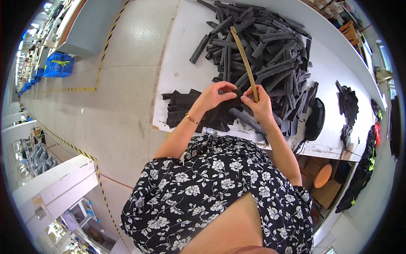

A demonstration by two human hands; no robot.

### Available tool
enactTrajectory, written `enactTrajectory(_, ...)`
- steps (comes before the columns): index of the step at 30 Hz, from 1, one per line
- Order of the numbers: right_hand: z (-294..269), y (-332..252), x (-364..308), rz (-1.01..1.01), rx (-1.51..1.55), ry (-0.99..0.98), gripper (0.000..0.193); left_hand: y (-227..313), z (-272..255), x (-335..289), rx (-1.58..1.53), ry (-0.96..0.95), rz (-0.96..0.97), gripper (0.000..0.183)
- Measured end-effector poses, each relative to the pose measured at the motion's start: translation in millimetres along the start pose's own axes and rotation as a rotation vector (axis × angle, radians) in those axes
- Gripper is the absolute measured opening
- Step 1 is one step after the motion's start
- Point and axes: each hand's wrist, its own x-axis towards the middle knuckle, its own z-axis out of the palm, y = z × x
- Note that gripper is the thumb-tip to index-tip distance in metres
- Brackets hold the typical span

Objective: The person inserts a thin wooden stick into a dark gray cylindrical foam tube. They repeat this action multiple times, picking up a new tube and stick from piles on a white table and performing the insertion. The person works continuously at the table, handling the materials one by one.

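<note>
A dark fabric piece (234,100) is stretched between my two hands over the near edge of the table. My left hand (216,95) pinches its left side between thumb and fingers. In my right hand (261,105) is a thin, slightly curved wooden stick (245,57), which points up and away over the pile. My right thumb and fingertips also meet the fabric's right side. Whether the stick's lower end touches the fabric is hidden by the hand. Flat dark fabric pieces (179,108) lie left of and below my left hand. Beyond my hands is a large heap of rolled dark-grey fabric tubes (270,51).
The white table (179,55) carries the heap. To the right are a black pouch-like item (315,120) and crumpled dark cloth (349,101). An orange round stool (322,175) stands under the table's right end. A blue basket (59,64) is far left, across the striped floor tape (99,72).
</note>
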Motion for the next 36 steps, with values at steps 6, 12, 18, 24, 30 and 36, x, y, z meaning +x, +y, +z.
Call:
enactTrajectory(6,-13,-27,-7,0.028,-0.121,-0.062,0.026,-14,-7,6,-0.310,-0.129,-0.179,0.023)
enactTrajectory(12,-33,-28,-19,-0.061,-0.229,-0.033,0.015,-22,-11,6,-0.133,-0.052,-0.082,0.017)
enactTrajectory(18,-105,-65,-52,0.075,-0.452,-0.151,0.024,-11,-24,1,-0.073,0.016,0.007,0.015)
enactTrajectory(24,-137,-60,-63,0.054,-0.587,-0.178,0.026,-6,-29,4,0.006,0.021,-0.024,0.014)
enactTrajectory(30,-140,-55,-64,0.071,-0.611,-0.224,0.022,1,-30,5,0.040,0.028,0.044,0.017)
enactTrajectory(36,-87,-54,-46,0.003,-0.562,-0.331,0.021,16,0,17,0.414,-0.072,0.554,0.014)
